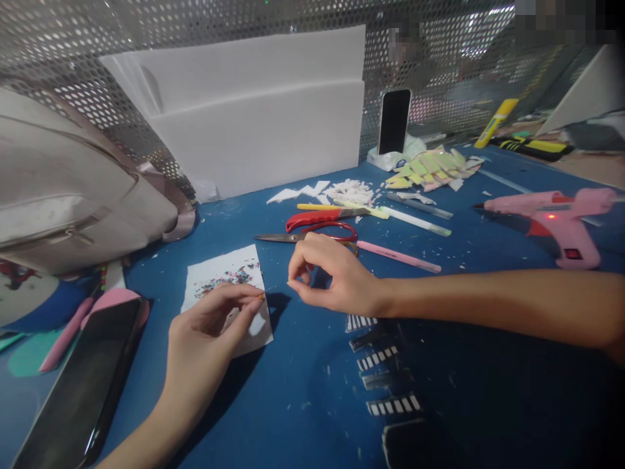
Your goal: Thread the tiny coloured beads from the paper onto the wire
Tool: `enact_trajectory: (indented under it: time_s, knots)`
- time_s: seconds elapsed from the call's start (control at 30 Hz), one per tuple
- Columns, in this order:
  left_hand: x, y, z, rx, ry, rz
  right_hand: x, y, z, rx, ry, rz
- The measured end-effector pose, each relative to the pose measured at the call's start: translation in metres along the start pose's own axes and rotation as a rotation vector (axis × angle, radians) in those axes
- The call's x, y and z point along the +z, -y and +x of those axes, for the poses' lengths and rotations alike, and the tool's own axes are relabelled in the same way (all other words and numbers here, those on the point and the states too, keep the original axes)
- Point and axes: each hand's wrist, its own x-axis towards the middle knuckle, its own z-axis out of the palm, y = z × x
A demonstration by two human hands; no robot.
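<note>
My left hand (208, 329) is closed in a pinch on a tiny orange piece (260, 296), over the right edge of a white paper sheet (261, 329). Small multicoloured bits (227, 280) lie scattered on that sheet. To the right, my right hand (336, 270) is curled with thumb and forefinger brought together; what they hold, if anything, is too small to make out. Just behind it rest red-handled scissors (312, 220). Below its wrist runs a column of black-and-white striped pieces (378, 358) and dark strips.
A pink glue gun (551, 208) with a lit red light lies at right. Farther back are a pink pen (398, 256), white scraps (351, 193), yellow-green scraps (434, 168) and an upright phone (394, 122). Another phone (83, 384) and a pale bag (73, 189) occupy the left.
</note>
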Motion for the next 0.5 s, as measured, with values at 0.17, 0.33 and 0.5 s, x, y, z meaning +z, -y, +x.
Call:
enact_trajectory:
  time_s: [0.17, 0.33, 0.5]
  knots:
    - [-0.0004, -0.0013, -0.0004, 0.019, 0.013, -0.004, 0.0010, -0.0003, 0.0000, -0.003, 0.021, 0.004]
    - [-0.0018, 0.0009, -0.0008, 0.023, 0.002, 0.024, 0.0016, -0.0009, 0.0006, -0.013, 0.019, 0.003]
    - [-0.0018, 0.0014, -0.0007, 0.019, -0.024, 0.034, 0.0014, -0.0014, 0.0005, 0.000, 0.029, 0.001]
